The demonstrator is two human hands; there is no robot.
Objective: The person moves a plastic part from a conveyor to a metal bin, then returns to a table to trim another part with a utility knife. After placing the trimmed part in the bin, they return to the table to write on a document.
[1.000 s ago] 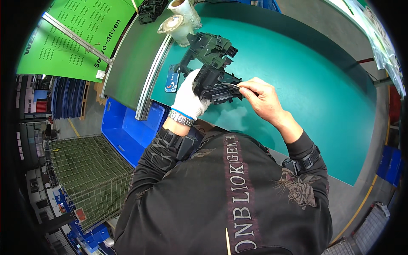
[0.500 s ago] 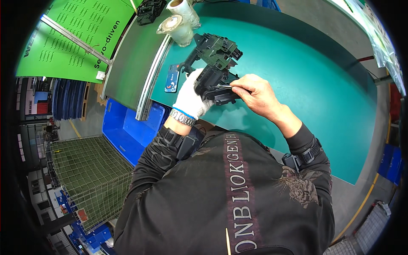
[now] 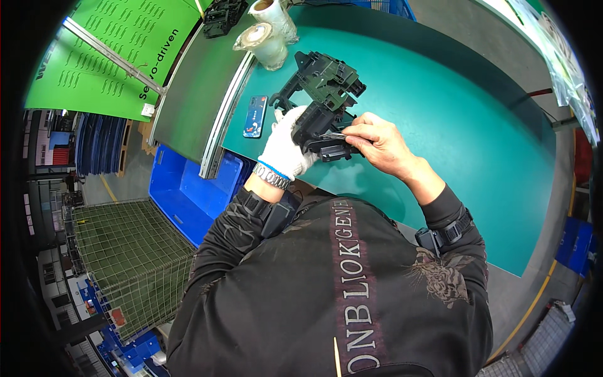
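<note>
A bulky black moulded plastic part [image 3: 325,81], with many openings and clips, is held up over the green table. My left hand [image 3: 284,146], in a white glove, is closed around its near left side, with some fingers hidden behind the plastic. My bare right hand [image 3: 384,146] pinches a slim silver tool [image 3: 334,136] whose tip lies against the near end of the part. Whether the tool is a blade or tweezers I cannot make out. A phone in a patterned case [image 3: 254,117] lies to the left of my gloved hand.
The green tabletop [image 3: 465,144] spreads to the right. Two plastic-wrapped rolls [image 3: 267,47] stand at its far left. Beyond a metal rail [image 3: 227,113] runs a dark conveyor belt [image 3: 198,85], with another black part [image 3: 221,17] at its far end. A blue bin [image 3: 188,188] sits below left.
The black part has shifted slightly to the right and turned a little in my left hand. My right hand stays at its near end, with the silver tool now lying flatter.
</note>
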